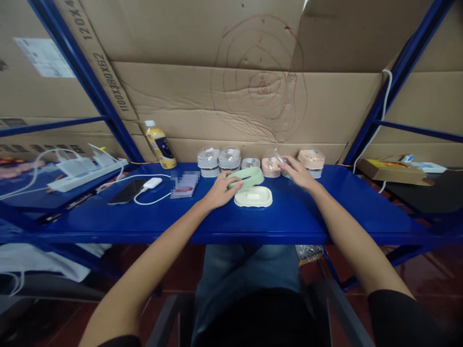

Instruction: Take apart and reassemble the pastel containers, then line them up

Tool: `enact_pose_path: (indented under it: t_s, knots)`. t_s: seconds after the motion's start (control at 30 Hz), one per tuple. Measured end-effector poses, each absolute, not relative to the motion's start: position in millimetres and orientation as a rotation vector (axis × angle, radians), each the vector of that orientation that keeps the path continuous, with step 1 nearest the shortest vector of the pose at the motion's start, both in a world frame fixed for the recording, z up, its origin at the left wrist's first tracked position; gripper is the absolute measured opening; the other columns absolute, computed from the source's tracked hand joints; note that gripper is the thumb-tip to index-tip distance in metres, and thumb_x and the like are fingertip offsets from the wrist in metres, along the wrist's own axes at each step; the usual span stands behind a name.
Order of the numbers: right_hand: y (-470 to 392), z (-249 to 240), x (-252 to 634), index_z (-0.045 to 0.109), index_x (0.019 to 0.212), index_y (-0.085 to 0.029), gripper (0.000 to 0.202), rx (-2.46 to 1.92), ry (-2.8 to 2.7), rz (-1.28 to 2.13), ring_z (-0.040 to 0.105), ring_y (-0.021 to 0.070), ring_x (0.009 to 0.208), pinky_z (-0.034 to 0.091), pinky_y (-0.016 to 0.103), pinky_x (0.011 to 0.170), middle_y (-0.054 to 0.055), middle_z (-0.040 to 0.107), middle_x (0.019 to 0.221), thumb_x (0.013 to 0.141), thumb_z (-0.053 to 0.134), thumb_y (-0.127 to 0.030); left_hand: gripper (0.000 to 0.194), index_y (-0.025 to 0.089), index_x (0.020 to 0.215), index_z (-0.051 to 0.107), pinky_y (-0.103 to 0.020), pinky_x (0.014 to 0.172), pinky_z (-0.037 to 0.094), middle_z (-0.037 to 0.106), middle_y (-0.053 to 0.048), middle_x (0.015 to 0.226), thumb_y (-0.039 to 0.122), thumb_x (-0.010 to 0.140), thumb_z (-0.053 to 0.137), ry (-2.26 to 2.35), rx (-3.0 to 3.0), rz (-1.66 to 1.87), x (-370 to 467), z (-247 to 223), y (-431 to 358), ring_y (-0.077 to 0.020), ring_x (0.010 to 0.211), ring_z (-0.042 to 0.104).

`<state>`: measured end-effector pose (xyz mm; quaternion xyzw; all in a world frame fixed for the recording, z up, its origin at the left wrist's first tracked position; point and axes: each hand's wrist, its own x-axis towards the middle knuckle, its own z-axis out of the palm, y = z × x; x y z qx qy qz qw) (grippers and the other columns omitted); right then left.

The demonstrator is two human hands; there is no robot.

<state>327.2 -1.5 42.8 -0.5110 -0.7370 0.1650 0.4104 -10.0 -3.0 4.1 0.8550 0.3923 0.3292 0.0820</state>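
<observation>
My left hand (221, 192) grips a pale green lid-like piece (249, 176) with a dark slot, tilted above the blue shelf. Just below it a cream oval tray (253, 196) with a raised middle lies on the surface. My right hand (297, 172) reaches to the row of boxes, its fingers closed on a clear plastic cover (278, 157). Under those fingers a bit of a green box (285, 174) shows, mostly hidden. To its left is a small peach box (270, 169), and a taller peach box (312, 162) stands to the right.
Two stacked grey boxes (209, 161) and a small grey box (250, 164) line the back. On the left are a yellow bottle (161, 147), a dark phone (127, 192), a white charger (152, 183) with cable, and a power strip (87, 176). Blue posts frame the shelf (224, 226).
</observation>
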Motion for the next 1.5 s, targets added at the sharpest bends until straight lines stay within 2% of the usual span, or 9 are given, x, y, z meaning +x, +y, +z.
enact_pose_path:
  t_s: [0.17, 0.3, 0.4, 0.57, 0.7, 0.9, 1.0, 1.23, 1.5]
  knots:
    - [-3, 50, 340, 0.067, 0.133, -0.022, 0.059, -1.391, -2.123, 0.468, 0.073, 0.0310, 0.103, 0.057, 0.047, 0.096, 0.010, 0.077, 0.112, 0.091, 0.064, -0.064, 0.051, 0.019, 0.104, 0.079, -0.055, 0.115, 0.045, 0.071, -0.014, 0.110, 0.058, 0.101, 0.046, 1.371, 2.548, 0.886, -36, 9, 17, -0.0355, 0.125, 0.056]
    - [0, 49, 347, 0.069, 0.132, -0.021, 0.071, -1.501, -2.261, 0.417, 0.073, 0.0364, 0.107, 0.059, 0.050, 0.096, 0.014, 0.076, 0.120, 0.076, 0.081, -0.062, 0.052, 0.019, 0.101, 0.076, -0.055, 0.105, 0.049, 0.065, -0.012, 0.093, 0.062, 0.097, 0.048, 1.484, 2.546, 0.709, -45, 5, 23, -0.0363, 0.113, 0.059]
    - [2, 47, 348, 0.069, 0.134, -0.021, 0.075, -1.562, -2.311, 0.411, 0.075, 0.0371, 0.102, 0.060, 0.052, 0.092, 0.013, 0.077, 0.116, 0.072, 0.084, -0.061, 0.051, 0.019, 0.099, 0.075, -0.056, 0.102, 0.050, 0.061, -0.011, 0.089, 0.064, 0.095, 0.051, 1.518, 2.530, 0.655, -47, 3, 24, -0.0369, 0.110, 0.060]
    - [2, 46, 347, 0.068, 0.136, -0.018, 0.081, -1.511, -2.224, 0.405, 0.074, 0.0388, 0.107, 0.060, 0.054, 0.095, 0.017, 0.076, 0.123, 0.073, 0.083, -0.067, 0.047, 0.020, 0.106, 0.073, -0.055, 0.113, 0.046, 0.063, -0.013, 0.116, 0.060, 0.099, 0.049, 1.343, 2.514, 0.878, -38, 11, 13, -0.0343, 0.123, 0.059]
    - [-1, 47, 344, 0.062, 0.143, -0.018, 0.088, -1.477, -2.097, 0.387, 0.072, 0.0384, 0.114, 0.058, 0.055, 0.100, 0.018, 0.073, 0.129, 0.074, 0.083, -0.068, 0.044, 0.022, 0.114, 0.073, -0.051, 0.114, 0.048, 0.053, -0.013, 0.142, 0.059, 0.099, 0.055, 1.034, 2.548, 0.911, -17, 15, -9, -0.0342, 0.132, 0.058]
    - [-4, 47, 339, 0.060, 0.145, -0.016, 0.089, -1.424, -2.017, 0.341, 0.070, 0.0367, 0.117, 0.057, 0.054, 0.102, 0.019, 0.072, 0.130, 0.075, 0.083, -0.065, 0.040, 0.022, 0.112, 0.073, -0.050, 0.122, 0.042, 0.050, -0.013, 0.145, 0.058, 0.093, 0.070, 0.898, 2.617, 0.768, 5, 6, -29, -0.0352, 0.139, 0.054]
    - [-8, 48, 333, 0.061, 0.144, -0.018, 0.085, -1.368, -2.006, 0.294, 0.071, 0.0369, 0.116, 0.057, 0.055, 0.102, 0.017, 0.073, 0.129, 0.075, 0.084, -0.062, 0.054, 0.024, 0.124, 0.066, -0.050, 0.119, 0.045, 0.056, -0.012, 0.140, 0.060, 0.086, 0.078, 0.950, 2.587, 0.791, 7, 4, -28, -0.0345, 0.135, 0.058]
    - [-28, 48, 292, 0.063, 0.144, -0.022, 0.081, -0.978, -2.360, 0.365, 0.069, 0.0345, 0.122, 0.054, 0.053, 0.108, 0.013, 0.071, 0.136, 0.073, 0.088, -0.053, 0.116, 0.020, 0.156, 0.033, -0.058, 0.112, 0.049, 0.062, -0.021, 0.144, 0.064, 0.065, 0.093, 1.049, 2.314, 0.887, 11, -4, -20, -0.0420, 0.133, 0.062]
    - [-24, 27, 265, 0.058, 0.152, -0.025, 0.087, -1.009, -2.477, 0.282, 0.067, 0.0373, 0.125, 0.054, 0.057, 0.106, 0.014, 0.069, 0.138, 0.076, 0.086, -0.058, 0.122, 0.021, 0.158, 0.029, -0.057, 0.111, 0.050, 0.068, -0.019, 0.139, 0.060, 0.063, 0.095, 1.020, 2.256, 0.904, 13, -8, -20, -0.0415, 0.132, 0.065]
